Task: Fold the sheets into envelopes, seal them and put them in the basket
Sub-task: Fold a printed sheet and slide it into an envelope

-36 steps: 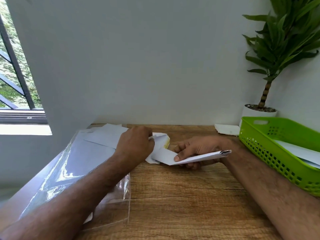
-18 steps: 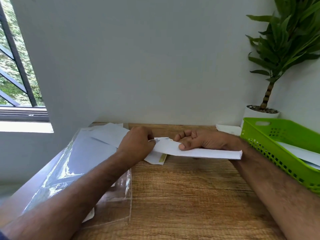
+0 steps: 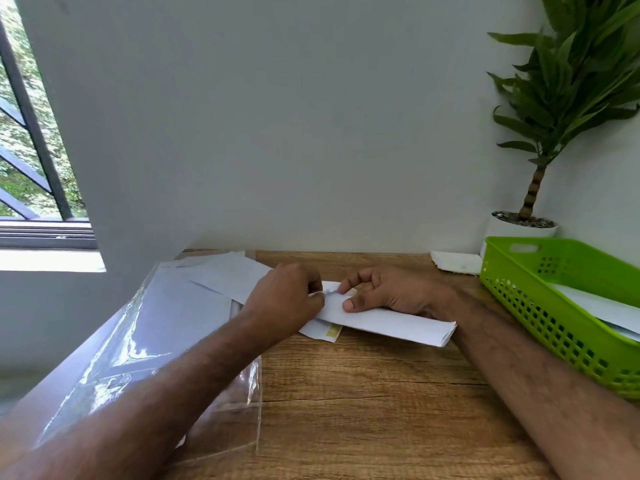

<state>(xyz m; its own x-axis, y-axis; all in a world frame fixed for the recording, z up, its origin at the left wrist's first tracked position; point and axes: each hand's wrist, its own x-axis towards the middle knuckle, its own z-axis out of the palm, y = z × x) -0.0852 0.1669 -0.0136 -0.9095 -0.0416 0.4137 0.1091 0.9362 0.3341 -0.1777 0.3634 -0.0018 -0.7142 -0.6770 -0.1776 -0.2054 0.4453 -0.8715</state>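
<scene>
At the middle of the frame, both hands meet over a folded white sheet [image 3: 388,323] lying on the wooden desk [image 3: 363,393]. The left hand [image 3: 284,299] is curled, its fingertips pinching the sheet's left end. The right hand [image 3: 384,292] lies on the sheet's far side with its thumb pressed onto the top and its fingers loosely bent. Under the sheet's left part pokes out an envelope [image 3: 322,330] with a yellowish strip (whether the hands touch it cannot be told). Left of the hands, loose white sheets [image 3: 228,275] lie fanned over a clear plastic sleeve [image 3: 138,341] that runs toward the lower left. At the right edge, a green plastic basket [image 3: 540,299] sits on the desk with white paper [image 3: 602,303] inside. Behind it stands a potted plant [image 3: 540,140] in a white pot, and a small white scrap [image 3: 457,263] lies just left of the basket's far corner.
</scene>
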